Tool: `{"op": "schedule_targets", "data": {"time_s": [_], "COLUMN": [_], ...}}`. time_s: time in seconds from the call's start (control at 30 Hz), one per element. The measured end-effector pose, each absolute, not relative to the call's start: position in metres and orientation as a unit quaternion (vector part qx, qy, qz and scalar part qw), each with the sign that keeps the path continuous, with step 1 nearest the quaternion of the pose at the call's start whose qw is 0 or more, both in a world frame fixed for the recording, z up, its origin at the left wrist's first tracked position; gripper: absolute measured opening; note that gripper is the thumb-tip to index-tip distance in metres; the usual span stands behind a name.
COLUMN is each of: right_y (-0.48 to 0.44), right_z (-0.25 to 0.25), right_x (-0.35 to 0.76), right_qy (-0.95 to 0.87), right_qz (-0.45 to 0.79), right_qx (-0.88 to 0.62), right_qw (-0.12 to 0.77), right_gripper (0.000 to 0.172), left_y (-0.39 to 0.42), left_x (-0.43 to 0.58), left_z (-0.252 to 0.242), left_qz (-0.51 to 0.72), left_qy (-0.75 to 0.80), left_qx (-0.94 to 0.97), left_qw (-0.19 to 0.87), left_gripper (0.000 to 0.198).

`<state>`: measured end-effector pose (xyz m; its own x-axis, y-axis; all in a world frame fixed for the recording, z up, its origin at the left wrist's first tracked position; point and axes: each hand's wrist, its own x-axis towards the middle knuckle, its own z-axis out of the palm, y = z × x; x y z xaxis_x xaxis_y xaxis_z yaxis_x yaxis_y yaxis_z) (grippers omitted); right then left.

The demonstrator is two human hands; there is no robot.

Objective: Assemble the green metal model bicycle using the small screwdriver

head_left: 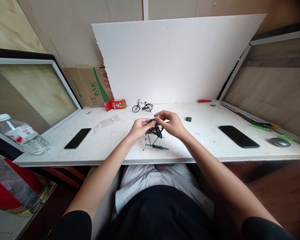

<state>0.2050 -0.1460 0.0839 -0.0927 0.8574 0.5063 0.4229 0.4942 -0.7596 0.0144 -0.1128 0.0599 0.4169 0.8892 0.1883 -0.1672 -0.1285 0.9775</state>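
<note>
A small dark green model bicycle frame (155,140) with one wheel stands upside down near the front edge of the white table (202,140). My left hand (139,128) pinches the wheel from the left. My right hand (171,123) pinches the top of the same wheel from the right, fingers pressed together. A finished black model bicycle (142,106) stands upright farther back, in front of a white board (170,56). A small green part (188,119) lies just right of my right hand.
Black phones lie at the left (78,138) and right (239,136). A water bottle (20,134) lies at the left edge. A clear bag (110,120), red packet (116,104), cardboard box (90,86), grey mouse (280,142) and green tools (261,126) are also there.
</note>
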Motion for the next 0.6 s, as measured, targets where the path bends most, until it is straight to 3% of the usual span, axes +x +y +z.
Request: {"op": "schedule_targets", "data": {"time_s": [0.27, 0.6], "right_y": [-0.1428, -0.141], "right_z": [0.082, 0.0815], "right_x": [0.2061, 0.2112], "right_qy": [-0.715, -0.716], "right_qz": [0.216, 0.21], "right_qx": [-0.443, -0.439], "right_qw": [0.496, 0.5], "right_gripper": [0.021, 0.018], "left_y": [-0.1095, -0.1062], "left_x": [0.0136, 0.0114], "left_z": [0.0552, 0.054], "left_qz": [0.449, 0.428], "left_qy": [0.328, 0.325], "left_qx": [0.622, 0.615], "left_qw": [0.552, 0.578], "left_gripper": [0.051, 0.047]}}
